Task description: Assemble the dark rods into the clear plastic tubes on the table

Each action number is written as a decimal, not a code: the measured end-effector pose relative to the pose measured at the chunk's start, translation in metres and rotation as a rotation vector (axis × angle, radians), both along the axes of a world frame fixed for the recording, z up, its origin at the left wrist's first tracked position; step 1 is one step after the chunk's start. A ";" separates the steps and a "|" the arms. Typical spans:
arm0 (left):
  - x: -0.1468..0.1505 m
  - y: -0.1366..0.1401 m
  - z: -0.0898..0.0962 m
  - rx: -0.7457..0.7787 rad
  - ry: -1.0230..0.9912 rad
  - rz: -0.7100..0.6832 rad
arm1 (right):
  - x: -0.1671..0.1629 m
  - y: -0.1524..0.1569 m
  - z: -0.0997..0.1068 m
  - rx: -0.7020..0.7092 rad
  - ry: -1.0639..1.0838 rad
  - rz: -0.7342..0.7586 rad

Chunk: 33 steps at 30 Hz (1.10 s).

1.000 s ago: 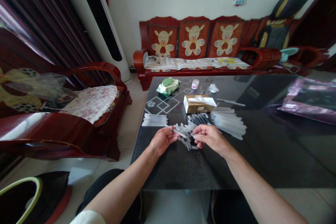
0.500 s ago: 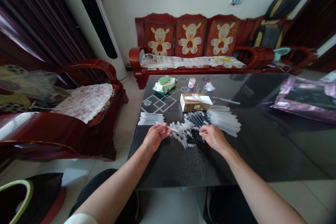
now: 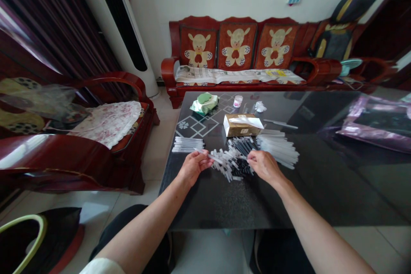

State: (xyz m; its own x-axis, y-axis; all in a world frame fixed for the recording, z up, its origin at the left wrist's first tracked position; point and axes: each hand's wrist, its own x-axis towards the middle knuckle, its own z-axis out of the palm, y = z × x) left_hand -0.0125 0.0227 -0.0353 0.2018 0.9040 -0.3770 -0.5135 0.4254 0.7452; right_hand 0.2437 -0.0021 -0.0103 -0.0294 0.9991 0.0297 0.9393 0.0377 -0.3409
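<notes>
My left hand (image 3: 194, 167) is closed on a slim whitish pen barrel (image 3: 205, 154), which points across toward the pile. In front of both hands lies a loose heap of short translucent white pen caps (image 3: 226, 165), with small black pieces (image 3: 243, 167) mixed in at its right. My right hand (image 3: 266, 166) is pinched at the heap's right side, on what looks like a pen cap (image 3: 243, 157); its fingers partly hide it. Black-and-clear pen refills (image 3: 244, 145) lie behind the heap. Beyond my right hand spreads a stack of translucent barrels (image 3: 279, 147).
A row of white pens (image 3: 188, 144) lies at the left on the dark table (image 3: 205, 205). Behind stand a tissue box (image 3: 243, 125), a green wipes pack (image 3: 204, 103), a small white cup (image 3: 237, 101) and crumpled tissue (image 3: 260, 106). A purple plastic bag (image 3: 375, 124) lies right.
The whole view has shifted slightly, so things sit a little further right. Both hands keep nearly the same places and grips.
</notes>
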 end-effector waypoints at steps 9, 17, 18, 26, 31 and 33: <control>0.002 -0.001 -0.002 -0.001 0.004 0.001 | 0.014 -0.011 -0.004 -0.085 -0.009 0.168; 0.002 -0.001 -0.004 -0.013 0.016 -0.002 | 0.012 -0.011 -0.008 -0.127 -0.069 0.165; 0.002 -0.001 -0.004 -0.013 0.016 -0.002 | 0.010 -0.011 -0.010 -0.129 -0.080 0.164; 0.003 -0.003 0.001 -0.006 0.008 -0.013 | 0.005 -0.014 -0.013 -0.110 -0.004 0.180; 0.006 -0.005 0.000 0.010 -0.001 -0.010 | -0.008 -0.014 0.003 -0.238 0.677 0.085; 0.007 -0.006 -0.001 0.024 -0.006 -0.020 | -0.018 -0.015 0.007 -0.297 0.946 0.049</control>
